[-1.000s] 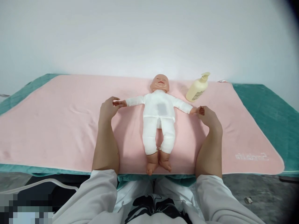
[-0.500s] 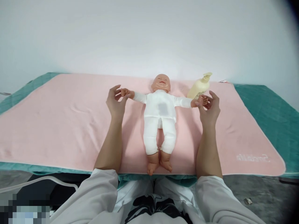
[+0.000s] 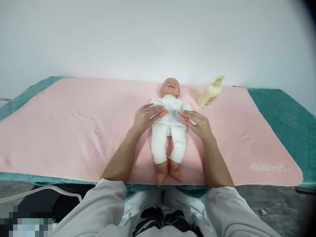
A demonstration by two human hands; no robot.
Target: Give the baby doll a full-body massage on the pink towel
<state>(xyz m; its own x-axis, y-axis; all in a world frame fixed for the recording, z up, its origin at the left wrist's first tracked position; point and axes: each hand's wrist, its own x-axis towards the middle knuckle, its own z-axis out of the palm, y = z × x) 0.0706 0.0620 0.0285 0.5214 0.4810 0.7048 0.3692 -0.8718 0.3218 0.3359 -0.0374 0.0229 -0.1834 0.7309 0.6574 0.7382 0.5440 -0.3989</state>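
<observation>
A baby doll [image 3: 169, 143] in a white cloth suit lies on its back on a pink mat [image 3: 61, 131], head away from me and bare feet towards me. My left hand [image 3: 147, 117] is closed round the doll's hand on the left side of the picture, with the small fingers showing past my thumb. My right hand [image 3: 197, 122] grips the doll's other hand between thumb and fingers. Both doll arms are bent inward over its chest, partly covered by my hands. A grey patch on the chest shows between them.
Right of the doll's head stands a pale yellow pump bottle [image 3: 209, 94], slightly tilted in view. Under the pink mat lies a green cover [image 3: 291, 121], its edge near my waist. A white wall [image 3: 158, 39] rises behind. A pale cable [image 3: 44, 189] runs at lower left.
Both my hands have moved inward, bringing the doll's arms from spread wide out to the sides to folded in over its chest. The bottle and the doll's body have stayed put.
</observation>
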